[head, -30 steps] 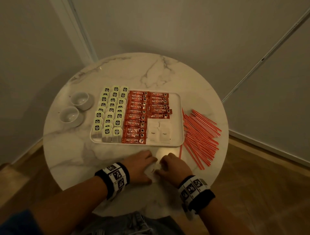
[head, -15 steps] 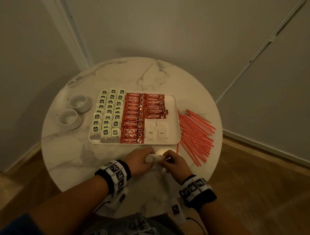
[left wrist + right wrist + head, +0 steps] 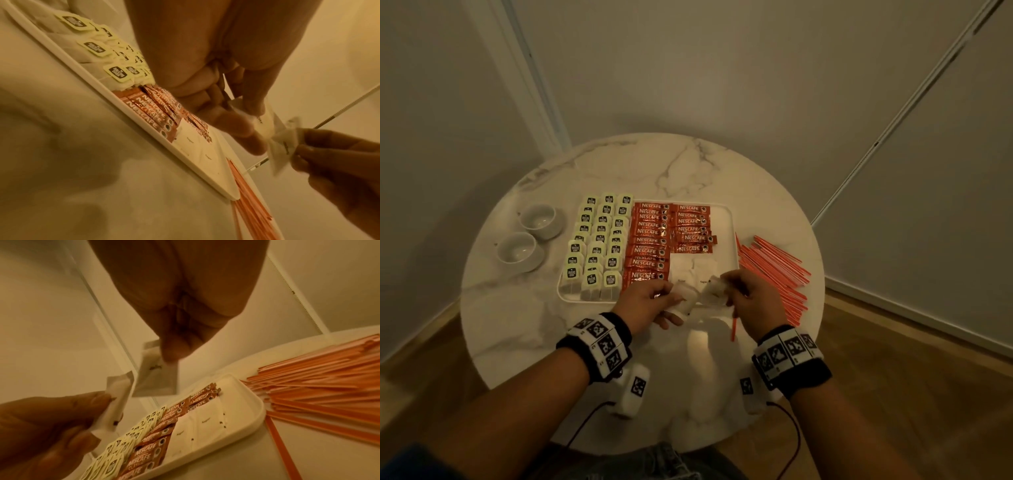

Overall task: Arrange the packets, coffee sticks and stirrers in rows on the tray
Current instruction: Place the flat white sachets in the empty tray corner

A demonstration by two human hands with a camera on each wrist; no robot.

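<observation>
A single white sugar packet point(image 3: 157, 378) was pinched at its upper edge by the right hand point(image 3: 755, 298), thumb against fingertips, so that the packet hung down with its long axis almost vertical. A small stack of the same white packets point(image 3: 683, 299) was gripped by the left hand point(image 3: 645, 301), the fingers curled round it. Both hands were held in the air just above the near edge of the tray point(image 3: 732, 226). The open place for the packet lay directly below and a little away from the right hand: the near right corner of the tray, where a few sugar packets point(image 3: 203, 420) were already laid flat beside the coffee sticks point(image 3: 650, 240). The right hand was judged the nearer one to this place, and the packet would have to be turned from hanging to flat. The tea bags point(image 3: 599, 240) filled the left part of the tray, while the stirrers point(image 3: 774, 270) were left in a loose heap on the table point(image 3: 688, 164), to the right of the tray. Compared with one second earlier, the hands had been raised from the table surface and carried forward to the tray, and one packet had been separated from the stack.
</observation>
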